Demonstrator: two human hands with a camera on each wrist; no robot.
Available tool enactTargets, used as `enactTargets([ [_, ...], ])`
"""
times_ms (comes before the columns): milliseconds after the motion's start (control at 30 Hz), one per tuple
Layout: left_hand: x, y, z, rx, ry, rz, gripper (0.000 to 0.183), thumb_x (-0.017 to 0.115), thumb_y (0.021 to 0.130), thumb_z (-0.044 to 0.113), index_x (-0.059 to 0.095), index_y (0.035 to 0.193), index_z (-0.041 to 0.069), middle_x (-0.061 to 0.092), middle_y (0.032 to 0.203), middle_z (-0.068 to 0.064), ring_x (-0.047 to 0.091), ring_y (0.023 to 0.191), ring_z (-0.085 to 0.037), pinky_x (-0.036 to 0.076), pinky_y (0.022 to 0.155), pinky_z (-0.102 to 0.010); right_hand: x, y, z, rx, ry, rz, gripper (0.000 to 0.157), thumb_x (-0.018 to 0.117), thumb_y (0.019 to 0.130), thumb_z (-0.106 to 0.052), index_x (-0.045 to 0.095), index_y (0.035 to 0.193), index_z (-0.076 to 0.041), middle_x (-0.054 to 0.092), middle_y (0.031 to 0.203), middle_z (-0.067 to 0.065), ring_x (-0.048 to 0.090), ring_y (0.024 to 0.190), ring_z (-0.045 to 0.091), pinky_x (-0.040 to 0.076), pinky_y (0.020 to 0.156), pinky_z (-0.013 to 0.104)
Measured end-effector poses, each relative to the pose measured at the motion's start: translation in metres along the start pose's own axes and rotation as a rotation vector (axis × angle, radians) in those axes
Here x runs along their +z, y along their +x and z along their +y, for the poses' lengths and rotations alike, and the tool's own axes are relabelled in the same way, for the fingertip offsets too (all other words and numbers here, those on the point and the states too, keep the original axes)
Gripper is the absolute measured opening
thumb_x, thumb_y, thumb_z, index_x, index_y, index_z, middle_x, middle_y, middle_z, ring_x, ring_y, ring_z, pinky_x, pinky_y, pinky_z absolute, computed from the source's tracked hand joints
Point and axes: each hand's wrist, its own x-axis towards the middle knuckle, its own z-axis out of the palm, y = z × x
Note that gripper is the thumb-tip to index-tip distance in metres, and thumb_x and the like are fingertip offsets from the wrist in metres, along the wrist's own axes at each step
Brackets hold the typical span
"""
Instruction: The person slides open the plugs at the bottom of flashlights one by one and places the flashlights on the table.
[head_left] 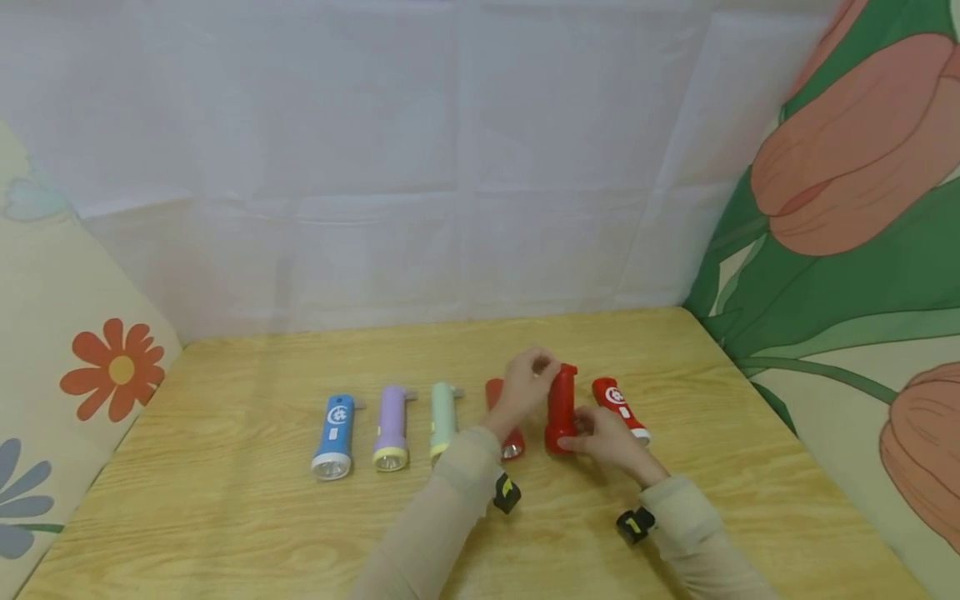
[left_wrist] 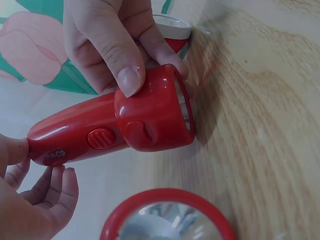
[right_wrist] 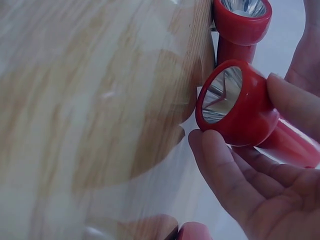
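The red torch [head_left: 561, 408] is held above the desk [head_left: 247, 400], right of centre, between the second red torch [head_left: 513, 443] to its left and the white-rimmed torch [head_left: 621, 408] to its right. It is tilted, its tail high on the far side and its lens [right_wrist: 220, 97] end low and near; whether the rim touches the wood, I cannot tell. The left grip [head_left: 527, 385] pinches the tail with the fingertips; the right grip [head_left: 611, 437] is closed round the head, its thumb laid on the collar and fingers on the opposite side. Further left lie the blue torch [head_left: 335, 433], the lilac torch [head_left: 391, 421] and the green torch [head_left: 442, 417], all lens end near.

The step looks like settling or turning the torch at its place in the row. To do it well, let the right fingers steady the heavier-looking head while the left lowers the tail, so the body comes down level rather than dropping. Both neighbours are close, so the knuckles want a narrow path. The thumb is best away from the switch [left_wrist: 101, 138], and round sides may roll, so let go only once it rests firmly
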Motion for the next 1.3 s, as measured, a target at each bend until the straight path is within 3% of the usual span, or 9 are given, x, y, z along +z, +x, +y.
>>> enactTargets([
  [433, 0.002, -0.003, -0.001, 0.072, -0.026, -0.008, 0.004, 0.058, 0.090, 0.008, 0.060, 0.088, 0.005, 0.062, 0.086, -0.004, 0.057, 0.082, -0.014, 0.048, 0.070, -0.022, 0.001, 0.004, 0.003, 0.003, 0.027, -0.007, 0.036, 0.074, 0.076, -0.014, 0.061, 0.103, 0.004, 0.066, 0.089, 0.009, 0.061, 0.082, 0.020, 0.050, 0.072, 0.036],
  [767, 0.002, -0.009, 0.004, 0.127, -0.036, -0.023, 0.020, 0.059, 0.089, 0.005, 0.058, 0.107, -0.001, 0.063, 0.096, -0.012, 0.059, 0.085, -0.020, 0.048, 0.069, -0.020, -0.001, 0.004, 0.005, -0.043, 0.014, -0.016, 0.035, 0.075, 0.074, -0.012, 0.063, 0.103, 0.002, 0.067, 0.090, 0.007, 0.061, 0.083, 0.020, 0.048, 0.078, 0.040],
  [933, 0.001, -0.011, 0.006, 0.090, -0.041, -0.041, 0.026, 0.059, 0.089, 0.007, 0.059, 0.113, -0.002, 0.063, 0.098, -0.012, 0.059, 0.087, -0.019, 0.049, 0.070, -0.020, -0.003, 0.005, 0.005, -0.034, 0.020, -0.049, 0.035, 0.076, 0.072, -0.011, 0.063, 0.102, 0.003, 0.066, 0.088, 0.007, 0.060, 0.081, 0.019, 0.048, 0.076, 0.038],
  [1133, -0.001, -0.012, 0.007, -0.019, -0.077, -0.069, 0.024, 0.061, 0.088, 0.012, 0.063, 0.110, 0.002, 0.065, 0.101, -0.007, 0.058, 0.088, -0.015, 0.048, 0.072, -0.021, -0.004, 0.005, 0.003, 0.009, 0.032, -0.065, 0.034, 0.077, 0.071, -0.010, 0.064, 0.100, 0.003, 0.066, 0.086, 0.005, 0.059, 0.079, 0.017, 0.048, 0.075, 0.037],
  [1300, -0.003, -0.015, 0.008, -0.032, -0.088, -0.067, 0.022, 0.063, 0.087, 0.014, 0.065, 0.107, 0.004, 0.066, 0.097, -0.005, 0.058, 0.085, -0.013, 0.047, 0.072, -0.021, -0.004, 0.005, 0.002, -0.003, 0.018, -0.065, 0.033, 0.078, 0.070, -0.010, 0.065, 0.098, 0.004, 0.065, 0.083, 0.005, 0.057, 0.075, 0.016, 0.047, 0.071, 0.034],
])
